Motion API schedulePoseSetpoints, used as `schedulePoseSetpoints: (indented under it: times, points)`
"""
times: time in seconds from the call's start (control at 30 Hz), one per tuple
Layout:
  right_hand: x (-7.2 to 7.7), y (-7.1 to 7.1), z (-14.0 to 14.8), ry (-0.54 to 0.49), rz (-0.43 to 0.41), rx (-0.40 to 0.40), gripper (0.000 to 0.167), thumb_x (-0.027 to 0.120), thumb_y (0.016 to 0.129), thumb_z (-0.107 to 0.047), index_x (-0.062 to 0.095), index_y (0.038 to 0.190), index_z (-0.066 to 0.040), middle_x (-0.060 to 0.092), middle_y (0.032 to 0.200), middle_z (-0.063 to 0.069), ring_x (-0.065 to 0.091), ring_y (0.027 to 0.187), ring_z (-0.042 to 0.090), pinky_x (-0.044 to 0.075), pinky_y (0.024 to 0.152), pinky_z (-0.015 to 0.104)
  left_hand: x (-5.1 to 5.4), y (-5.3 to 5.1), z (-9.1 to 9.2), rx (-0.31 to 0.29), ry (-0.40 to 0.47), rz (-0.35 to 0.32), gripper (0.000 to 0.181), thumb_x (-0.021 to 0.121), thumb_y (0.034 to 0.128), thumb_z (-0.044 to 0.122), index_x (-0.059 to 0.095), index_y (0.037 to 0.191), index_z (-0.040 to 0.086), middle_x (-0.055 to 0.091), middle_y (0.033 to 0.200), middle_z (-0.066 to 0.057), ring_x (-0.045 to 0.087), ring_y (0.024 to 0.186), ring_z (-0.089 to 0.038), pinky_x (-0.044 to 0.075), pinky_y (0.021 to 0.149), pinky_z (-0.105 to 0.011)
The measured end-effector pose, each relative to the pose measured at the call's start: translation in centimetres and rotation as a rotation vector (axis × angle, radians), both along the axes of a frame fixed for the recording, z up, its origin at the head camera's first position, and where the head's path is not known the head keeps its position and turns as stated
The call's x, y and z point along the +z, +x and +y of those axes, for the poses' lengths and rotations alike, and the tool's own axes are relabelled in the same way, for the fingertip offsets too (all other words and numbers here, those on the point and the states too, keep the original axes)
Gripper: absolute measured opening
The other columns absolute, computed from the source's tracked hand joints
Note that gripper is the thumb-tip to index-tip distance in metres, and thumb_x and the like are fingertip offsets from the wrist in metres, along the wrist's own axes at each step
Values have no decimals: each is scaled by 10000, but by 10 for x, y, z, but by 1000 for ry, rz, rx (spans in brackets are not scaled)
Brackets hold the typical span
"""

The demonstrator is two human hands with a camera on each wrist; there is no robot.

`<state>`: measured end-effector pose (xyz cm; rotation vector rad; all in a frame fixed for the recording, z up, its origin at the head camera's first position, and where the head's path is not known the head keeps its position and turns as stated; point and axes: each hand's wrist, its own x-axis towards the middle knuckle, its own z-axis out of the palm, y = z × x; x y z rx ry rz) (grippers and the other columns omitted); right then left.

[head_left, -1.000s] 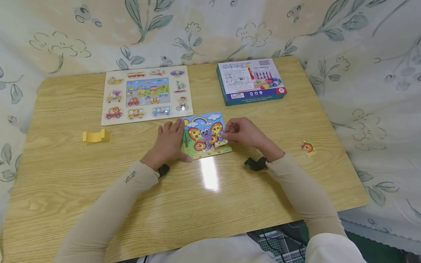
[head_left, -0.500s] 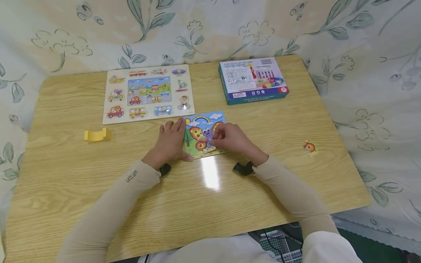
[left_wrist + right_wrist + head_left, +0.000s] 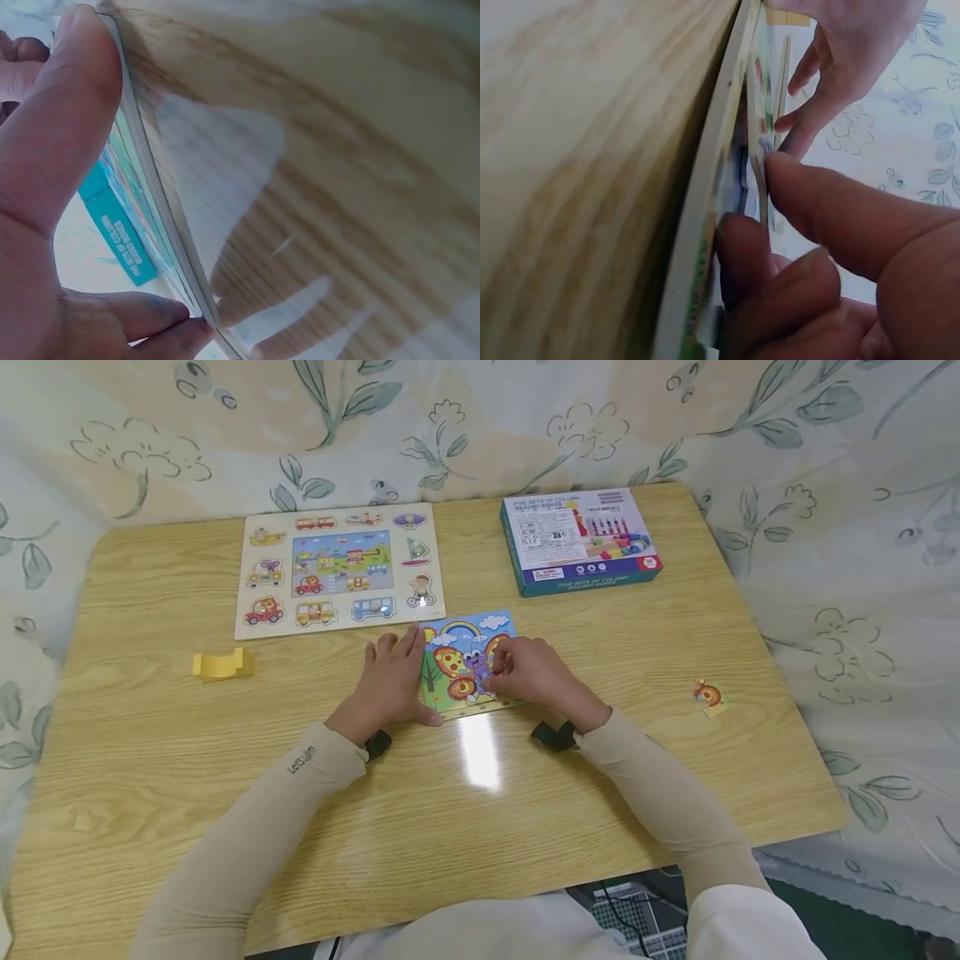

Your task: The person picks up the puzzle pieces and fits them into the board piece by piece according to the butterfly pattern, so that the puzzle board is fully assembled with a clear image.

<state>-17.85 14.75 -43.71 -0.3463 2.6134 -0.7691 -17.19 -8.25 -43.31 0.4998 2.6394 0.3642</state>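
A small jigsaw board (image 3: 459, 647) with a butterfly and rainbow picture lies mid-table. Along its left side rests my left hand (image 3: 386, 681), fingers extended at the far corner and thumb at the near one. My right hand (image 3: 536, 675) is over the board's right half and covers part of the butterfly. In the right wrist view, thumb and fingers pinch a thin jigsaw piece (image 3: 762, 187), tilted against the board; its picture is mostly hidden. A loose jigsaw piece (image 3: 707, 695) with an orange swirl lies farther right on the table.
Behind the left hand lies a larger vehicle peg puzzle (image 3: 341, 625), close to the small board. A boxed bead set (image 3: 581, 543) stands at the back right. A yellow curved block (image 3: 223, 665) sits to the left on the wooden table (image 3: 420, 835).
My right hand has moved left, from the board's right edge to over the butterfly, still pinching the piece. In the last half second it has barely moved. My left hand stays put.
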Motion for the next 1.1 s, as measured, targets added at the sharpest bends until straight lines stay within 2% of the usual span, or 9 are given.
schedulePoseSetpoints:
  times: [0.23, 0.37, 0.57, 0.67, 0.87, 0.97, 1.1]
  points:
    - [-4, -5, -1, 63, 13, 15, 365, 789, 759, -394, 556, 781, -114, 548, 654, -16, 485, 622, 152, 341, 536, 254, 2, 0, 2, 5, -7, -2, 1344, 863, 598, 535, 63, 1530, -12, 44, 1619, -166, 127, 1424, -412, 61, 1160, -646]
    - [-4, -6, -1, 78, -7, 14, 380, 775, 770, -418, 544, 766, -117, 548, 675, -10, 495, 631, 161, 350, 549, 260, 2, 1, 3, 3, -8, -3, 1346, 865, 597, 532, 62, 1530, -10, 44, 1619, -165, 127, 1426, -409, 67, 1160, -645]
    - [-8, -5, -3, -83, -120, 5, 237, 723, 846, -246, 587, 736, -86, 633, 592, 6, 608, 508, 118, 477, 565, 247, 2, 1, 3, 6, -11, -10, 1342, 863, 603, 532, 58, 1531, -10, 33, 1620, -165, 117, 1429, -412, 72, 1158, -648]
    - [-8, -3, -4, -114, -150, -2, 202, 669, 882, -187, 601, 727, -79, 644, 576, 13, 607, 500, 110, 491, 560, 242, 1, 0, 2, 11, -7, -12, 1340, 861, 605, 531, 57, 1532, -5, 31, 1621, -161, 117, 1429, -409, 67, 1160, -644]
    - [-5, 2, -3, -65, -108, 1, 212, 651, 893, -222, 643, 723, -96, 625, 579, 8, 542, 560, 134, 417, 571, 255, -1, 0, 2, 6, -10, -5, 1343, 860, 601, 537, 57, 1533, -4, 41, 1620, -161, 127, 1420, -405, 71, 1159, -647]
    - [-6, 4, -4, -43, -68, 12, 150, 684, 872, -233, 635, 830, -98, 622, 635, 6, 536, 581, 139, 408, 570, 258, -1, 0, 1, 8, -9, -8, 1348, 861, 599, 539, 52, 1533, -1, 38, 1621, -158, 128, 1420, -406, 69, 1157, -650]
    - [-8, 4, -4, -25, -25, 7, 212, 726, 840, -253, 594, 917, -105, 589, 704, 9, 511, 609, 156, 388, 551, 267, -1, -1, 0, 2, -6, -6, 1345, 858, 601, 541, 53, 1534, 2, 31, 1622, -156, 123, 1423, -408, 62, 1159, -648]
